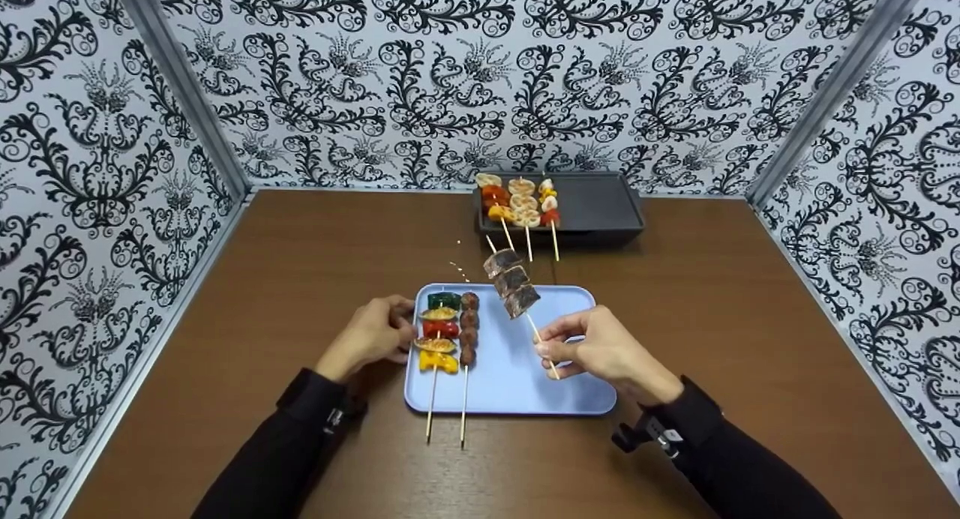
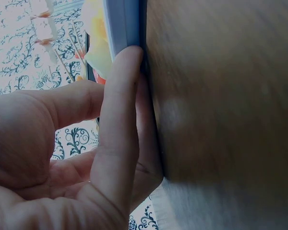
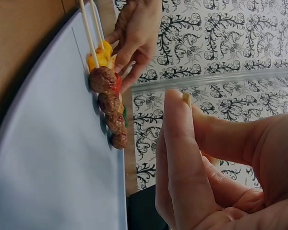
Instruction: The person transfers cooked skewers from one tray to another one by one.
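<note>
The right hand (image 1: 600, 350) pinches the lower end of a meat skewer (image 1: 512, 283) between thumb and fingertips, a narrow grip on the thin stick, and holds it tilted in the air above the far part of the blue tray (image 1: 517, 384), its chunks of dark meat clear of the tray's surface. The right wrist view shows the stick's end (image 3: 186, 99) poking out just above the fingers (image 3: 180, 158). The left hand (image 1: 371, 335) rests at the tray's left edge, its fingers laid straight along the rim (image 2: 127, 28), touching rather than clasping it. On the tray lie two more skewers side by side: a vegetable skewer (image 1: 438, 331) with green, red and yellow pieces, and just right of it a meatball skewer (image 1: 469, 329), both with their sticks reaching over the near rim onto the brown tabletop (image 1: 300, 264). Farther back, against the patterned wall, a dark grill pan (image 1: 600, 204) already carries three skewers (image 1: 521, 204) on its left half, while its right half is bare. Judging by this layout, the work looks about half done: three skewers sit on the pan, one is lifted in hand, and two wait on the tray.
</note>
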Tool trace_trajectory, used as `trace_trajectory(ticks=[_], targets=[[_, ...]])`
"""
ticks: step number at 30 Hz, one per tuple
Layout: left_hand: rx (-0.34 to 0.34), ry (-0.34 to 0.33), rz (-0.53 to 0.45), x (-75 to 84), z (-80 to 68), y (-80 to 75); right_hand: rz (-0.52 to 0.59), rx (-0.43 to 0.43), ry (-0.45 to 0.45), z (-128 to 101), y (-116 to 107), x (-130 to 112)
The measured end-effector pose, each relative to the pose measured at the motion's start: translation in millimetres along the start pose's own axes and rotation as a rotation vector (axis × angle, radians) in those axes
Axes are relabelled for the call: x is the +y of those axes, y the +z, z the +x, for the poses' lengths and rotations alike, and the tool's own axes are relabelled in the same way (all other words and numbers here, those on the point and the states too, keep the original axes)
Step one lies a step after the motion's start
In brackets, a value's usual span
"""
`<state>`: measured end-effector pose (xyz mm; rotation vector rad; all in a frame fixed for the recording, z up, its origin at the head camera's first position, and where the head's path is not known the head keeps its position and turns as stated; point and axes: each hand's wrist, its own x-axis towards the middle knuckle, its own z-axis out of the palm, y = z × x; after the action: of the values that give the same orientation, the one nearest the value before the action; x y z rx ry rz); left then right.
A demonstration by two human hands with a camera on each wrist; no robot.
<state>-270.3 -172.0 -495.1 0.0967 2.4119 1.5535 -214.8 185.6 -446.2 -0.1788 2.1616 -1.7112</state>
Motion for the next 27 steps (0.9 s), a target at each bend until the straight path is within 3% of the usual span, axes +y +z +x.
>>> trace_trajectory(ticks=[27], targets=[[0.005, -0.027, -0.002, 2.7, -1.5, 0.3, 0.025, -0.066, 0.058, -1.6, 10.8, 21.7]])
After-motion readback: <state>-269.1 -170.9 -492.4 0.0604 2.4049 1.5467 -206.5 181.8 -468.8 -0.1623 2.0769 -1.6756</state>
